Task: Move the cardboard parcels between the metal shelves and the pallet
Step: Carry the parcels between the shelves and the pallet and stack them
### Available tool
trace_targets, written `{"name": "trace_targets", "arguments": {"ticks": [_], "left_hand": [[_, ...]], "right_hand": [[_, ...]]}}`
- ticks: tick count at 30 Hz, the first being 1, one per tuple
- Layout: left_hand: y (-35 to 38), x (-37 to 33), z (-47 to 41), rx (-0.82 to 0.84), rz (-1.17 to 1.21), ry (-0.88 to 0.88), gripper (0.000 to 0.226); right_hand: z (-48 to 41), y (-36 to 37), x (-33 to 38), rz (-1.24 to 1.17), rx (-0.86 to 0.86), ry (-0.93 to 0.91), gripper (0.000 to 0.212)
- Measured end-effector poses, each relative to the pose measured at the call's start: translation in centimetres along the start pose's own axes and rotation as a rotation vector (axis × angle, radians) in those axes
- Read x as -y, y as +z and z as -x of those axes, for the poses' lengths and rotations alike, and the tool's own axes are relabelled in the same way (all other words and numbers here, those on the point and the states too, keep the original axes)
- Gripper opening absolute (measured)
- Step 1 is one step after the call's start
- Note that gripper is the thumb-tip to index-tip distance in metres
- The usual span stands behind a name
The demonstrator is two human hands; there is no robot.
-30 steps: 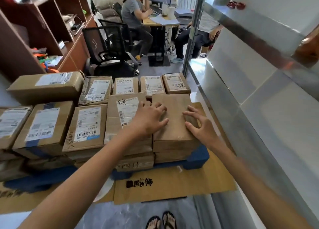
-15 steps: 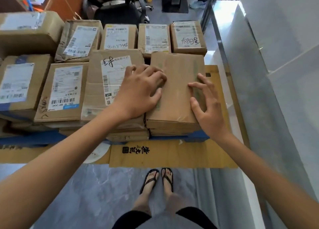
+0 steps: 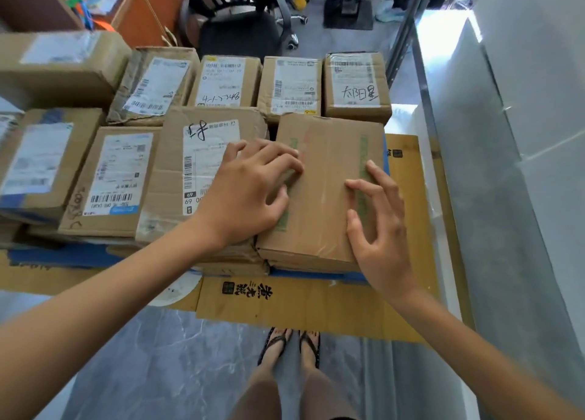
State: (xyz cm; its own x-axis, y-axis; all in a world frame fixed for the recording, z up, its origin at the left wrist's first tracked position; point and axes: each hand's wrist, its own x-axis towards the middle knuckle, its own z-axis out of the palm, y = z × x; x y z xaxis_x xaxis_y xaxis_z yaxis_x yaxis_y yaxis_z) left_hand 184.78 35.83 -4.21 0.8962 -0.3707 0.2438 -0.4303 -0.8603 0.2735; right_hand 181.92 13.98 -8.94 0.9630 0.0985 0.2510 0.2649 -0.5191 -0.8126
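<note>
Head view: the pale grey metal shelving unit point(image 3: 493, 179) fills the right side, its flat shelf surfaces running away from the camera beside a slim upright post. Below lies a grey marbled floor point(image 3: 152, 365), and on it a flattened brown cardboard sheet printed with black characters point(image 3: 316, 308). On that sheet sits a low blue pallet point(image 3: 63, 256), only its near edge showing under the load. Behind the pallet stands a black mesh-backed office chair on castors point(image 3: 240, 30). Brown cardboard parcels with white shipping labels cover the pallet in two rows, packed side by side and stacked more than one deep at the front. At the front right corner of the pallet, top of its stack, lies the plain brown cardboard parcel sealed with clear tape and marked with faded green print point(image 3: 326, 179); it carries no label on its upper face. Touching its left side is a creased brown parcel with a white label and a black handwritten mark point(image 3: 190, 166). The left hand point(image 3: 247, 194) rests across the seam between these two, fingers bent, with tips and thumb on the plain parcel's top near its left edge. The right hand point(image 3: 380, 229) lies over the near right corner, fingers spread wide and tips on the top face. Neither hand wraps round an edge. Nearest the camera, two feet in black flip-flops point(image 3: 292, 346) stand on the floor.
</note>
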Motion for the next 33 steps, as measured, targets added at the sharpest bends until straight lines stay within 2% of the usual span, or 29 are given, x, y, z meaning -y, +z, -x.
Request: {"name": "trace_targets", "arguments": {"ticks": [13,17,21,23,26,28,30,33], "left_hand": [[-0.5,-0.5,0.5,0.003,0.034,0.001,0.034],[-0.9,-0.8,1.0,-0.026,0.076,0.038,0.033],[-3.0,-0.9,1.0,-0.059,0.310,0.006,0.023],[-5.6,-0.2,1.4,-0.076,0.370,0.007,0.022],[-10.6,2.7,3.9,-0.068,0.338,0.013,0.022],[-13.8,6.0,7.0,-0.078,0.342,-0.053,0.020],[-16.6,10.1,10.8,-0.160,0.379,-0.181,0.020],[-20.3,16.1,17.5,-0.338,0.415,-0.362,0.023]], "right_hand": [[0.0,-0.2,0.1,0.109,0.026,-0.045,0.038],[-0.1,-0.9,0.7,0.404,0.104,-0.096,0.039],[-0.7,-2.1,2.3,0.711,0.182,-0.150,0.042],[-0.8,-2.0,4.4,0.769,0.151,-0.179,0.038],[-0.8,-0.3,9.0,0.623,0.038,-0.208,0.047],[-0.4,1.9,12.4,0.490,-0.041,-0.227,0.051],[0.1,5.0,15.4,0.376,-0.090,-0.270,0.047],[1.1,10.3,19.0,0.252,-0.044,-0.332,0.041]]}}
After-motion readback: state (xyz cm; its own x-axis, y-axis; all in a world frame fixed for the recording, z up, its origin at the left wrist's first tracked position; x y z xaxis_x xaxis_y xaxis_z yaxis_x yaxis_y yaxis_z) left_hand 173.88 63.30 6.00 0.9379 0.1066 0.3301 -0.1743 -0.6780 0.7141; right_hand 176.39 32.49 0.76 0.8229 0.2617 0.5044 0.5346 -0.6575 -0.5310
